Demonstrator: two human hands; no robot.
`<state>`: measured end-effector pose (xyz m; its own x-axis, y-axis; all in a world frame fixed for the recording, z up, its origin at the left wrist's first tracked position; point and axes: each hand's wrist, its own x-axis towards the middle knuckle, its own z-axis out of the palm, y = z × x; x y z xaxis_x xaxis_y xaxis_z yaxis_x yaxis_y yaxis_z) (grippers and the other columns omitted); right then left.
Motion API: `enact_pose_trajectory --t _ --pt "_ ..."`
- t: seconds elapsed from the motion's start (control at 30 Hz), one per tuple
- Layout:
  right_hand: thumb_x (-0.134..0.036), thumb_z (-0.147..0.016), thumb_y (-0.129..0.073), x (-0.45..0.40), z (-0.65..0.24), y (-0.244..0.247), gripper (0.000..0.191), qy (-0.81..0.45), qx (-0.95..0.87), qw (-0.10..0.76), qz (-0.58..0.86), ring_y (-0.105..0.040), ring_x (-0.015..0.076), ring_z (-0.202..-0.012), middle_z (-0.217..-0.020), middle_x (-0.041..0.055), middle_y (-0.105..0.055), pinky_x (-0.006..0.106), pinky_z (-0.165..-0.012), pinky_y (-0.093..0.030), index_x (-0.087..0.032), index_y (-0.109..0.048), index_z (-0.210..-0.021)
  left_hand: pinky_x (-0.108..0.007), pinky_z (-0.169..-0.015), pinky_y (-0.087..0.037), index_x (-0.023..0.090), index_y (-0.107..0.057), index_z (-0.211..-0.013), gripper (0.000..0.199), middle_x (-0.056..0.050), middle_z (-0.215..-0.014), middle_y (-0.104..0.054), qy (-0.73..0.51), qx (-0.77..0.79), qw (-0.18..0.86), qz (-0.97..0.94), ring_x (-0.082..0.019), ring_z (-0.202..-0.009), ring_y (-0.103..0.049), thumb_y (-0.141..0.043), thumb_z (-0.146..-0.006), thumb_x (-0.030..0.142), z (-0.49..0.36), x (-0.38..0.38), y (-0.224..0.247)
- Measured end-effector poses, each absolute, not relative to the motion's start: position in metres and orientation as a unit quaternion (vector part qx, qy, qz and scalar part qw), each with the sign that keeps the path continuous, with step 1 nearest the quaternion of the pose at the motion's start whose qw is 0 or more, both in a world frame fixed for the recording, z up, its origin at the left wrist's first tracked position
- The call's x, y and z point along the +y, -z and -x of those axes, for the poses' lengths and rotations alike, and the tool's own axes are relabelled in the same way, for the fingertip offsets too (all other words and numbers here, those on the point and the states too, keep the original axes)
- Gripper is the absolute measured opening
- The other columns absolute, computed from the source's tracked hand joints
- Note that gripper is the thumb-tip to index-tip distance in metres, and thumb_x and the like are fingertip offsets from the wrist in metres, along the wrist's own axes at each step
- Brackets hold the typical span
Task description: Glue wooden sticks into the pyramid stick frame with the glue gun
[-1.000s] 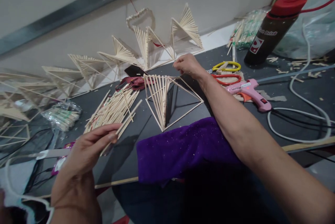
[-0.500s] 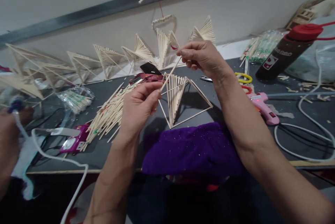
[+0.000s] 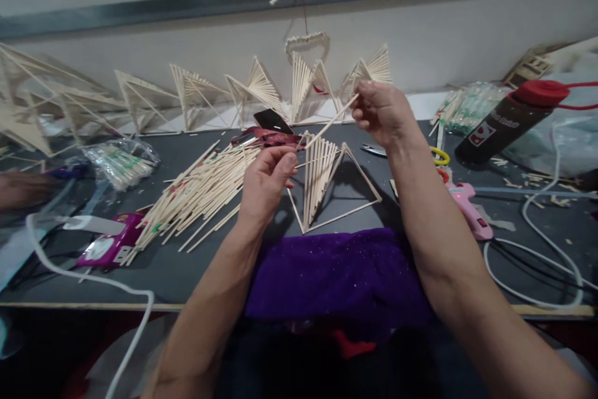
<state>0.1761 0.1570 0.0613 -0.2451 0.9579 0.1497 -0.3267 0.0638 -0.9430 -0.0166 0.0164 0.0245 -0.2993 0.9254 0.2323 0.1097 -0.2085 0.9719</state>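
A thin wooden stick (image 3: 329,122) slants between my hands. My left hand (image 3: 268,182) pinches its lower end, and my right hand (image 3: 380,111) pinches its upper end. Just below the stick, a fan-shaped stick structure (image 3: 317,181) stands on the dark table, joined to a frame of sticks on its right. Left of it lies a loose pile of wooden sticks (image 3: 200,190), some with green or red marks. A purple cloth (image 3: 336,281) covers the table edge in front of the structure.
More stick structures (image 3: 261,91) line the wall. Right: scissors (image 3: 439,155), a pink glue gun (image 3: 469,209), a white cable and a black bottle (image 3: 509,122). Left: a magenta power box (image 3: 112,240), bagged sticks (image 3: 119,162) and another person's blurred hand (image 3: 23,190).
The view has shifted and levelled. Both my hands sit further right in it, with the stick still between them and now less steep. The other person's hand has moved up.
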Motion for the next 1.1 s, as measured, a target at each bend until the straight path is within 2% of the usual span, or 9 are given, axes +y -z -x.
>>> enact_pose_trajectory --t 0.07,0.17,0.27,0.37,0.5,0.63,0.87,1.0,1.1 --pt "-0.045 -0.082 -0.073 0.165 -0.178 -0.056 0.034 -0.606 -0.474 0.543 0.336 -0.051 0.0040 -0.048 -0.062 -0.0056 -0.058 0.015 -0.038 -0.029 -0.020 -0.050 -0.075 -0.021 -0.057 -0.051 0.019 -0.068 -0.094 0.039 -0.004 -0.086 -0.066 -0.587 0.555 0.368 -0.461 -0.014 -0.078 -0.064 -0.077 -0.072 0.050 0.022 0.018 -0.012" --pt "-0.046 -0.084 -0.070 0.172 -0.178 -0.050 0.035 -0.608 -0.446 0.549 0.359 -0.050 0.0036 -0.046 -0.061 -0.0063 -0.057 0.014 -0.037 -0.029 -0.021 -0.048 -0.075 -0.023 -0.065 -0.050 0.017 -0.067 -0.093 0.037 -0.005 -0.089 -0.067 -0.542 0.573 0.443 -0.427 -0.014 -0.079 -0.063 -0.079 -0.070 0.043 0.021 0.019 0.002" --pt "-0.046 -0.085 -0.070 0.173 -0.179 -0.048 0.035 -0.608 -0.430 0.551 0.377 -0.049 0.0031 -0.045 -0.060 -0.0067 -0.057 0.014 -0.037 -0.029 -0.020 -0.048 -0.076 -0.020 -0.060 -0.045 0.015 -0.068 -0.093 0.034 -0.003 -0.081 -0.067 -0.498 0.552 0.517 -0.424 -0.010 -0.067 -0.058 -0.077 -0.073 0.041 0.014 0.022 0.005" --pt "-0.046 -0.085 -0.070 0.174 -0.179 -0.048 0.035 -0.611 -0.418 0.552 0.383 -0.048 0.0027 -0.043 -0.059 -0.0069 -0.057 0.014 -0.036 -0.029 -0.020 -0.048 -0.075 -0.021 -0.053 -0.042 0.015 -0.068 -0.089 0.029 -0.003 -0.070 -0.065 -0.467 0.520 0.579 -0.420 -0.011 -0.057 -0.057 -0.074 -0.078 0.041 0.005 0.027 0.000" --pt "-0.046 -0.084 -0.070 0.175 -0.180 -0.048 0.035 -0.621 -0.412 0.553 0.373 -0.047 0.0025 -0.043 -0.058 -0.0068 -0.057 0.014 -0.036 -0.029 -0.020 -0.049 -0.075 -0.024 -0.051 -0.048 0.015 -0.066 -0.088 0.017 -0.006 -0.075 -0.070 -0.451 0.511 0.628 -0.375 -0.015 -0.057 -0.065 -0.069 -0.083 0.031 -0.003 0.034 -0.009" --pt "-0.046 -0.083 -0.071 0.176 -0.182 -0.048 0.035 -0.623 -0.409 0.560 0.362 -0.047 0.0026 -0.043 -0.058 -0.0066 -0.057 0.014 -0.036 -0.029 -0.021 -0.050 -0.074 -0.023 -0.046 -0.048 0.012 -0.067 -0.088 0.013 -0.009 -0.076 -0.072 -0.423 0.518 0.670 -0.322 -0.016 -0.053 -0.065 -0.062 -0.088 0.025 -0.007 0.039 -0.018" --pt "-0.045 -0.083 -0.071 0.173 -0.185 -0.055 0.034 -0.628 -0.401 0.559 0.365 -0.047 0.0026 -0.043 -0.057 -0.0070 -0.055 0.015 -0.036 -0.028 -0.020 -0.050 -0.074 -0.019 -0.041 -0.043 0.011 -0.067 -0.084 0.010 -0.003 -0.058 -0.065 -0.429 0.523 0.665 -0.318 -0.010 -0.041 -0.055 -0.066 -0.084 0.021 -0.009 0.043 -0.026" --pt "-0.044 -0.081 -0.074 0.174 -0.187 -0.056 0.036 -0.644 -0.386 0.550 0.365 -0.045 0.0020 -0.042 -0.056 -0.0075 -0.054 0.013 -0.035 -0.027 -0.020 -0.048 -0.073 -0.018 -0.038 -0.038 0.012 -0.066 -0.078 0.014 -0.003 -0.058 -0.065 -0.431 0.530 0.631 -0.368 -0.009 -0.039 -0.051 -0.071 -0.080 0.026 0.002 0.047 -0.025" --pt "-0.037 -0.082 -0.074 0.178 -0.190 -0.049 0.032 -0.673 -0.359 0.544 0.351 -0.046 0.0020 -0.041 -0.055 -0.0070 -0.056 0.011 -0.034 -0.026 -0.019 -0.049 -0.073 -0.018 -0.036 -0.035 0.013 -0.066 -0.074 0.018 -0.005 -0.060 -0.067 -0.410 0.531 0.626 -0.398 -0.009 -0.038 -0.050 -0.072 -0.078 0.029 0.011 0.050 -0.022"
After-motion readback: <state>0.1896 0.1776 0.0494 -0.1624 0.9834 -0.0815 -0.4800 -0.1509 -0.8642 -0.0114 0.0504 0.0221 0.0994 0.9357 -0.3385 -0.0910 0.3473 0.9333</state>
